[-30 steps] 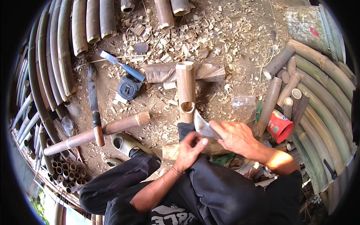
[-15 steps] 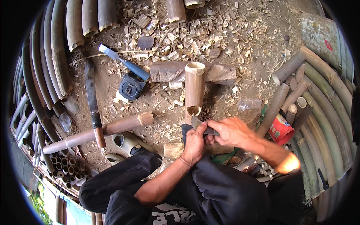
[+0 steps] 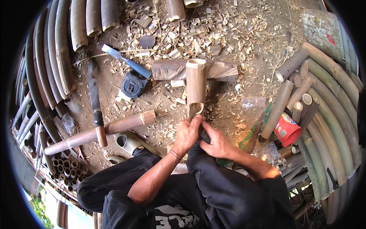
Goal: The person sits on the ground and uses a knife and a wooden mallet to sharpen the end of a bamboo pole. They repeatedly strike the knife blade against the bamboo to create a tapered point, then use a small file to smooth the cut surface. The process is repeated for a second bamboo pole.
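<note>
A bamboo tube [image 3: 196, 82] points away from me, its far end resting over a rough wooden block [image 3: 225, 71]. Near my hands a scooped notch [image 3: 197, 107] opens in its upper side. My left hand [image 3: 186, 134] is closed around the near part of the tube, its thumb side close against the notch. My right hand [image 3: 217, 143] is closed on a knife; the dark blade [image 3: 192, 112] shows at the notch's left edge, while the handle is mostly covered. The fingers beneath both hands are hidden.
A chisel [image 3: 131, 65] with a blue handle and a dark tape measure [image 3: 133, 84] lie left of the block. A long machete-like blade [image 3: 94, 87] touches a bamboo pole [image 3: 95, 134]. Bamboo stacks flank both sides; a red container [image 3: 288, 131] sits right. Shavings [image 3: 190, 40] cover the ground.
My right hand has swung in and left, its forearm lower. The knife has turned from slanting across to pointing away along the tube, and my left hand has shifted slightly left.
</note>
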Demonstrator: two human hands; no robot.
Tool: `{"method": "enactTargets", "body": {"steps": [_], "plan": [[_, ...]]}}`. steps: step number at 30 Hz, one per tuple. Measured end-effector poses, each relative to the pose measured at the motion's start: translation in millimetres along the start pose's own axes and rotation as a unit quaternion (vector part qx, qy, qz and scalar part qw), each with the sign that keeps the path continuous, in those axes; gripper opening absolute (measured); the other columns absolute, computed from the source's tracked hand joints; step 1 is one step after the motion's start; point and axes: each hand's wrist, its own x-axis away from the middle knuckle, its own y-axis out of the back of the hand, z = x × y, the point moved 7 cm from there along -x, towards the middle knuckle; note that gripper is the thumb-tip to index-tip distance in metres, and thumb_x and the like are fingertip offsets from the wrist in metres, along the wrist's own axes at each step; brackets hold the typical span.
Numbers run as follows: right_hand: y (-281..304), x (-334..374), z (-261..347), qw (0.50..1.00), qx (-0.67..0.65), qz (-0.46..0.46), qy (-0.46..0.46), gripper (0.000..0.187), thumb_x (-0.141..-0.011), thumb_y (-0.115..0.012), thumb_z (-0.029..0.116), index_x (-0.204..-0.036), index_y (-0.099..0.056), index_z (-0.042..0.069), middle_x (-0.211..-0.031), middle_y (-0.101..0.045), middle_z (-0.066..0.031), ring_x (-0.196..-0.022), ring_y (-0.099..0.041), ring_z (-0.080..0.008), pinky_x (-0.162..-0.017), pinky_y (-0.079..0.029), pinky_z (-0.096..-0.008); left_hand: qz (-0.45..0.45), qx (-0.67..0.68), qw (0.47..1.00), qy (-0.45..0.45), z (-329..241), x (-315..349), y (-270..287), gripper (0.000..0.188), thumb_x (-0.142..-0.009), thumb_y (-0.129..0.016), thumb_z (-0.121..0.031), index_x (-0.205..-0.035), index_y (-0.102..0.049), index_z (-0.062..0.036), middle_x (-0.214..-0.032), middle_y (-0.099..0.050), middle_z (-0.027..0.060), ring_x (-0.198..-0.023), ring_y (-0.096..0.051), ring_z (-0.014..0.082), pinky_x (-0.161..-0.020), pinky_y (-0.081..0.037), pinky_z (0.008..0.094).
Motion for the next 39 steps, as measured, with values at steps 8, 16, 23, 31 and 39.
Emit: {"method": "enactTargets", "body": {"steps": [8, 16, 23, 31, 39], "plan": [[46.8, -3.8, 42.5, 0.869, 0.469, 0.152, 0.037, 0.038, -0.083, -0.060, 0.016, -0.117, -0.053, 0.000, -0.075, -0.065, -0.0155, -0.063, -0.067, -0.0348, -0.056, -0.053, -0.0441, 0.217, 0.569, 0.781, 0.138, 37.0, 10.3, -87.0, 0.053, -0.101, -0.047, -0.045, -0.146, -0.041, -0.0178, -0.105, -0.062, 0.0016, -0.078, -0.057, 0.0137, -0.072, -0.047, 0.0324], [-16.9, 5.6, 2.9, 0.993, 0.089, 0.060, -0.054, 0.057, -0.083, -0.063, 0.019, -0.134, -0.042, 0.003, -0.088, -0.066, -0.0261, -0.076, -0.066, -0.0442, -0.068, -0.054, -0.0491, -0.008, -0.002, 0.997, 0.078, 48.2, 5.3, 3.5, 0.049, -0.095, -0.058, -0.036, -0.082, -0.068, 0.0100, -0.050, -0.053, 0.0168, -0.046, -0.054, 0.0177, -0.047, -0.044, 0.0385], [35.9, 6.6, 33.9, 0.950, 0.297, 0.089, -0.036, 0.052, -0.081, -0.066, 0.018, -0.129, -0.048, 0.006, -0.102, -0.066, -0.0197, -0.082, -0.068, -0.0364, -0.065, -0.056, -0.0450, 0.124, 0.254, 0.952, 0.116, 15.9, 16.4, -36.1, 0.045, -0.103, -0.046, -0.041, -0.135, -0.056, -0.0101, -0.084, -0.064, 0.0002, -0.066, -0.051, 0.0055, -0.057, -0.043, 0.0244], [41.4, -14.0, 53.5, 0.920, 0.332, 0.197, 0.065, 0.040, -0.083, -0.062, 0.014, -0.114, -0.051, -0.010, -0.067, -0.063, -0.0189, -0.065, -0.067, -0.0359, -0.056, -0.053, -0.0430, 0.081, 0.486, 0.851, 0.184, 36.1, 15.1, -54.0, 0.043, -0.101, -0.052, -0.035, -0.128, -0.058, -0.0024, -0.069, -0.057, 0.0026, -0.055, -0.048, 0.0125, -0.053, -0.042, 0.0281], [-46.0, -4.3, -6.1, 0.989, -0.059, -0.111, -0.073, 0.048, -0.083, -0.067, 0.014, -0.127, -0.051, 0.002, -0.099, -0.066, -0.0271, -0.098, -0.066, -0.0419, -0.080, -0.053, -0.0449, -0.004, -0.313, 0.941, -0.129, -8.4, -1.9, 22.3, 0.032, -0.093, -0.054, -0.027, -0.082, -0.066, 0.0012, -0.066, -0.061, 0.0263, -0.064, -0.065, 0.0442, -0.059, -0.052, 0.0523]]}}
